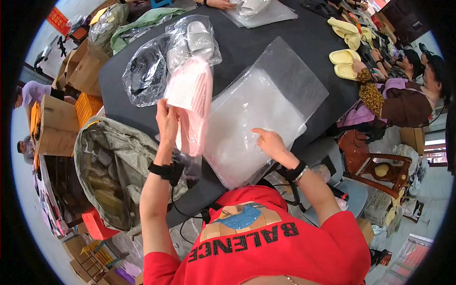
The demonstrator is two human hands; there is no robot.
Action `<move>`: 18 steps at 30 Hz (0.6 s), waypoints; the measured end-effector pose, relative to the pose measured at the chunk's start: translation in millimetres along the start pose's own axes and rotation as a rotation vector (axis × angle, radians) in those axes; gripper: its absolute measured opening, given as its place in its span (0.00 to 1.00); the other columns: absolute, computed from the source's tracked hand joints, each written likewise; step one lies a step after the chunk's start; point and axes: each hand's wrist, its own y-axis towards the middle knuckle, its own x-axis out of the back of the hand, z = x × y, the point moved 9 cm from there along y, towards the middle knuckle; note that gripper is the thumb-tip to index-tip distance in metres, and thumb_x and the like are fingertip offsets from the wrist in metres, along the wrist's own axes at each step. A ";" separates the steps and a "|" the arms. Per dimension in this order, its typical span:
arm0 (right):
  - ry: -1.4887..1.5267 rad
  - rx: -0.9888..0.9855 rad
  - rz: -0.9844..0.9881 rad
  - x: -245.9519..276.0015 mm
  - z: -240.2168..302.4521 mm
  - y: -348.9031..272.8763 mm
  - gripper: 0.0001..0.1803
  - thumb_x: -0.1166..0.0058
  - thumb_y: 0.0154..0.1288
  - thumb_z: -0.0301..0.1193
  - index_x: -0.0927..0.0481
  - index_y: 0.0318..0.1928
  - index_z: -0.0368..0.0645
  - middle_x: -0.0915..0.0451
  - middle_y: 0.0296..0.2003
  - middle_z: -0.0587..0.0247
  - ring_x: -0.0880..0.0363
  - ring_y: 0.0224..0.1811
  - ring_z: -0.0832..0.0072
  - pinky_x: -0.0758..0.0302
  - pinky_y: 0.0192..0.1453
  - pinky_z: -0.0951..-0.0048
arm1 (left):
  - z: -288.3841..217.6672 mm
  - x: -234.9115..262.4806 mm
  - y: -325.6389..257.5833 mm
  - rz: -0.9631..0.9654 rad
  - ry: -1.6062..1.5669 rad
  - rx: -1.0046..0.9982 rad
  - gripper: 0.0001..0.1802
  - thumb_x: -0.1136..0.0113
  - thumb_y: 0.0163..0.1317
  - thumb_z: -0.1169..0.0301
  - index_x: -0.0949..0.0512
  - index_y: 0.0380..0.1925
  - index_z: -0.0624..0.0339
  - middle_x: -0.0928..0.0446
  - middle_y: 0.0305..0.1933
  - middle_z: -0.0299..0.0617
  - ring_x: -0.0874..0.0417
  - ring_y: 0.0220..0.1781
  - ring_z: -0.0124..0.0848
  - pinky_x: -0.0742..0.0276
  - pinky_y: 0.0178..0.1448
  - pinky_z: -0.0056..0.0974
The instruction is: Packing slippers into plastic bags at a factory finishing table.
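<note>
A pair of pink slippers (190,95) is held upright above the dark table (266,42) by the left hand (167,122), whose fingers are closed around the lower edge of the pair. The right hand (269,142) lies flat and open on a stack of clear plastic bags (251,118), with the fingertips pressed on the top sheet and nothing gripped. It is judged that the step in hand is the picking of one bag from the stack, so that the slippers can be put inside it. For the next move, the top bag must be separated from the others and its mouth opened, which is not easy because the sheets are thin and cling together. The stack reaches over the near table edge toward the person, so a pull could slide it off. Just behind the slippers, already bagged slippers (194,42) and a bag with dark contents (145,73) lie close, and little free room is left there. To the left, a large open sack (118,166) stands beside the table. More free surface is seen on the far middle part of the table, while yellow slippers (344,64) and another person's arm (370,92) take the right edge.
</note>
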 end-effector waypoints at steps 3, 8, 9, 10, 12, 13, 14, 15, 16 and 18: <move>-0.125 0.103 0.082 -36.4 17.9 8.1 0.24 0.60 0.54 0.30 0.31 0.54 0.41 0.25 0.42 0.43 0.24 0.41 0.57 0.29 0.46 0.60 | -56.6 -8.8 -4.0 0.091 0.047 -0.063 0.06 0.55 0.59 0.78 0.31 0.37 0.63 0.29 0.24 0.36 0.31 0.25 0.22 0.33 0.30 0.29; -0.116 0.343 0.049 -93.6 40.9 20.6 0.24 0.60 0.58 0.35 0.35 0.56 0.43 0.30 0.50 0.46 0.31 0.51 0.53 0.35 0.54 0.56 | -141.5 -83.9 -47.3 0.353 0.246 -0.540 0.12 0.53 0.50 0.81 0.32 0.37 0.63 0.27 0.31 0.51 0.23 0.32 0.45 0.28 0.36 0.42; -0.078 0.498 0.018 -102.9 49.3 20.6 0.25 0.59 0.59 0.36 0.36 0.57 0.43 0.31 0.51 0.48 0.32 0.53 0.54 0.36 0.56 0.57 | -145.7 -100.8 -56.2 0.375 0.270 -0.582 0.12 0.53 0.49 0.80 0.32 0.36 0.62 0.28 0.32 0.54 0.23 0.33 0.49 0.28 0.36 0.45; 0.039 0.671 -0.041 -97.2 69.4 15.4 0.27 0.54 0.58 0.40 0.36 0.58 0.45 0.29 0.51 0.51 0.33 0.54 0.56 0.37 0.56 0.56 | -140.8 -119.6 -60.8 0.395 0.362 -0.589 0.10 0.53 0.49 0.80 0.33 0.34 0.62 0.28 0.32 0.54 0.23 0.33 0.52 0.28 0.36 0.47; -0.139 0.581 0.102 -102.6 82.1 2.9 0.27 0.52 0.57 0.41 0.34 0.56 0.47 0.29 0.51 0.52 0.33 0.54 0.58 0.37 0.55 0.56 | -111.3 -144.4 -52.9 0.405 0.456 -0.589 0.09 0.53 0.49 0.79 0.34 0.33 0.62 0.28 0.33 0.55 0.24 0.33 0.54 0.28 0.35 0.50; -0.317 0.477 0.236 -110.5 79.1 -5.4 0.26 0.50 0.56 0.42 0.32 0.55 0.49 0.28 0.51 0.54 0.32 0.54 0.60 0.36 0.55 0.56 | -85.4 -157.9 -44.5 0.420 0.549 -0.542 0.09 0.52 0.50 0.78 0.34 0.34 0.62 0.28 0.33 0.54 0.24 0.32 0.54 0.28 0.33 0.50; -0.237 0.682 0.072 -113.1 73.0 -12.0 0.24 0.47 0.53 0.42 0.28 0.52 0.52 0.27 0.50 0.56 0.31 0.53 0.65 0.37 0.54 0.55 | -66.2 -174.4 -39.8 0.444 0.637 -0.506 0.10 0.51 0.51 0.76 0.34 0.35 0.62 0.28 0.34 0.53 0.23 0.31 0.53 0.28 0.32 0.50; -0.237 0.680 0.073 -112.0 70.7 -13.7 0.24 0.47 0.53 0.42 0.28 0.52 0.52 0.27 0.50 0.56 0.31 0.53 0.65 0.37 0.54 0.55 | -53.0 -180.1 -38.4 0.445 0.635 -0.506 0.10 0.51 0.51 0.76 0.34 0.35 0.62 0.28 0.34 0.53 0.23 0.31 0.53 0.28 0.32 0.50; -0.249 0.777 0.185 -118.8 75.1 -23.7 0.23 0.47 0.53 0.42 0.27 0.50 0.51 0.25 0.45 0.57 0.28 0.48 0.63 0.35 0.51 0.58 | -41.6 -184.2 -37.4 0.440 0.714 -0.504 0.09 0.52 0.51 0.76 0.34 0.35 0.62 0.28 0.35 0.53 0.23 0.30 0.52 0.26 0.32 0.49; -0.101 1.119 0.131 -108.9 90.3 -57.8 0.16 0.47 0.54 0.39 0.24 0.44 0.49 0.22 0.35 0.58 0.25 0.40 0.62 0.33 0.48 0.61 | -24.4 -189.7 -35.2 0.444 0.791 -0.503 0.09 0.52 0.52 0.76 0.34 0.35 0.62 0.29 0.36 0.53 0.22 0.30 0.51 0.25 0.32 0.49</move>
